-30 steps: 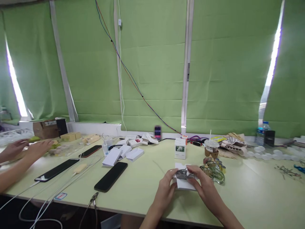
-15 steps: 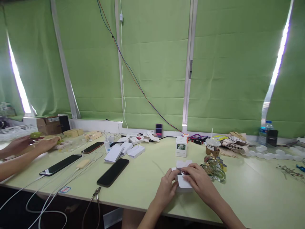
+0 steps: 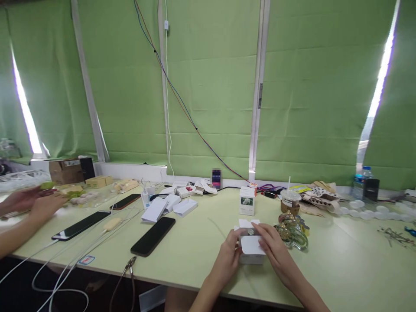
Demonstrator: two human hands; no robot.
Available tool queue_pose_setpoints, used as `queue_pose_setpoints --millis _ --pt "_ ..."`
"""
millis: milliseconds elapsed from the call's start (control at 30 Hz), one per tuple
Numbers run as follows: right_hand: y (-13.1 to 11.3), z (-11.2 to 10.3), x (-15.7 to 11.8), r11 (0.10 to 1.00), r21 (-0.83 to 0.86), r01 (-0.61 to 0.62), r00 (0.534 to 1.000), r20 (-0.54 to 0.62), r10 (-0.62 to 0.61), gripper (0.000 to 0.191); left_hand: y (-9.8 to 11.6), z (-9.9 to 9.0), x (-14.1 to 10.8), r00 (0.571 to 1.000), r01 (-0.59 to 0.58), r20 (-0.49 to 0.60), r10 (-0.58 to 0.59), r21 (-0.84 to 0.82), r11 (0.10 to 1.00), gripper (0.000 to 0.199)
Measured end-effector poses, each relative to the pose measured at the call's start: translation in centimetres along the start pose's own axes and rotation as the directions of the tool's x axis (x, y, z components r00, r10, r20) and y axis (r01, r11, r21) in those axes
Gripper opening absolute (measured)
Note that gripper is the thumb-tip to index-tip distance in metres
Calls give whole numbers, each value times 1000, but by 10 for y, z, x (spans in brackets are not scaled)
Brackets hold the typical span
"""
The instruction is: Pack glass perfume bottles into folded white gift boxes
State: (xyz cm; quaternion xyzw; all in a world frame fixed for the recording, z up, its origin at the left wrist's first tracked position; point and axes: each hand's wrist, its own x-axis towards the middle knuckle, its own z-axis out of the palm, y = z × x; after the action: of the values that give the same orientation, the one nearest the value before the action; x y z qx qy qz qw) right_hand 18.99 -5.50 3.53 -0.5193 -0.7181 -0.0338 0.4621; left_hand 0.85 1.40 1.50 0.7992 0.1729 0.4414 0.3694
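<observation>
A small white cardboard box (image 3: 252,258) stands on the table before me with its top flaps raised. My left hand (image 3: 228,253) grips the box's left side, fingers curled round the upper edge. On the other side, my right hand (image 3: 272,245) has its fingers bent against the right flap and edge. Between the flaps shows a small round silvery thing (image 3: 251,232), whose kind I cannot make out. Just behind stands a closed white box with a flower picture (image 3: 247,201). Right of my right hand lies a shiny gold and clear ornament-like object (image 3: 291,229).
Left of my hands are a black phone (image 3: 154,236), several white boxes (image 3: 185,208) and pliers-like tool tips (image 3: 130,262). A drink cup (image 3: 290,200) stands behind the ornament. White cables (image 3: 81,249) trail over the table edge. Another person's hands (image 3: 48,203) work at far left.
My right fingers have drawn back from the box's opening to its right side, uncovering the round silvery thing. At far left, the other person's hands have shifted left.
</observation>
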Motion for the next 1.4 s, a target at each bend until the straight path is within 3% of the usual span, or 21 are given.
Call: queue_pose_setpoints --millis 133,200,333,433,633,833,1033,1100,1267,1400 --pt "10 11 -12 975 165 -150 948 -254 189 33 0 2 -2 997 70 -35 -75 -137 988 48" --pt "16 16 -15 947 263 -185 915 -306 264 29 1 2 -1 991 113 -50 -125 -194 975 47" --pt "21 22 -20 867 415 -275 887 -240 395 28 5 1 1 977 186 -52 -207 -261 947 48" --pt "19 20 -22 836 463 -295 872 -227 433 28 7 -1 1 981 182 -30 -194 -230 956 41" --pt "15 16 -21 846 454 -278 875 -244 418 27 8 -4 -2 996 83 -12 -85 -136 987 37" --pt "13 7 -18 892 396 -219 907 -254 336 21 5 -3 -4 997 61 54 -57 -78 995 33" --pt "9 3 -15 902 374 -214 914 -251 320 24 4 -2 -5 995 48 91 -39 -94 994 50" --pt "9 2 -14 862 449 -237 911 -206 358 30 5 -2 -5 994 47 99 -37 -97 994 57" --pt "5 -5 -10 651 668 -361 894 50 445 47 9 -4 -2 992 7 128 -1 -49 999 60" --pt "4 -10 -10 676 636 -372 898 62 435 28 4 -2 -4 995 24 94 -17 -74 997 51"
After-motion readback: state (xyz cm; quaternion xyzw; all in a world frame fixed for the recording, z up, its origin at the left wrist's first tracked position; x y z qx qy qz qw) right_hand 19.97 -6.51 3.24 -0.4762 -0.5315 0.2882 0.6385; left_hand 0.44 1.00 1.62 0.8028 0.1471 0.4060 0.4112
